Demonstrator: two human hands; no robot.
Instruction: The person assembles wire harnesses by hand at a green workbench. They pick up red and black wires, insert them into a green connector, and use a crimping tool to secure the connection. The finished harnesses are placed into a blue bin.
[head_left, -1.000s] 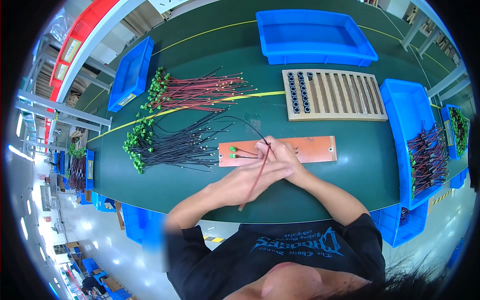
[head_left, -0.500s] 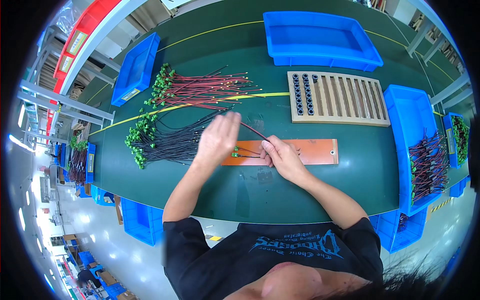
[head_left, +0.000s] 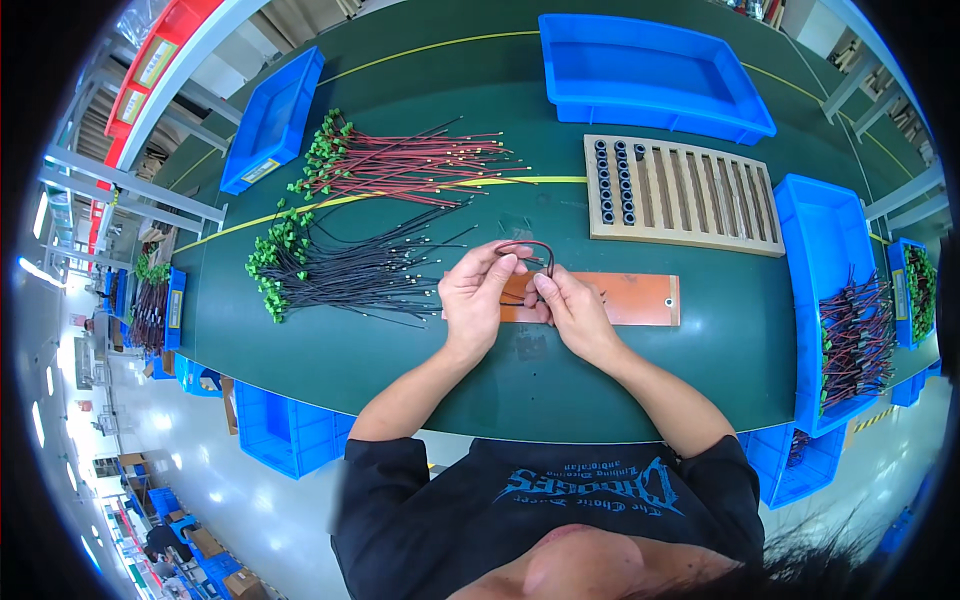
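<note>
A red and black wire bends in a loop between my two hands, above an orange board. My left hand pinches the wire between thumb and fingers at the loop's left side. On the other side, my right hand is closed on it with thumb and forefinger. Both hands hide the wire's lower parts and much of the board. Left of my hands lies a bundle of black wires with green connectors. Farther back is a bundle of red wires, also with green connectors.
A wooden slotted rack holds several black cylinders in its left rows. A large blue tray stands behind it and a smaller blue tray at far left. At right, a blue bin contains finished-looking red and black wires.
My left hand has come down and right, closer to my right hand. The wire, earlier stretched fairly straight between the hands, is now bent into a loop.
</note>
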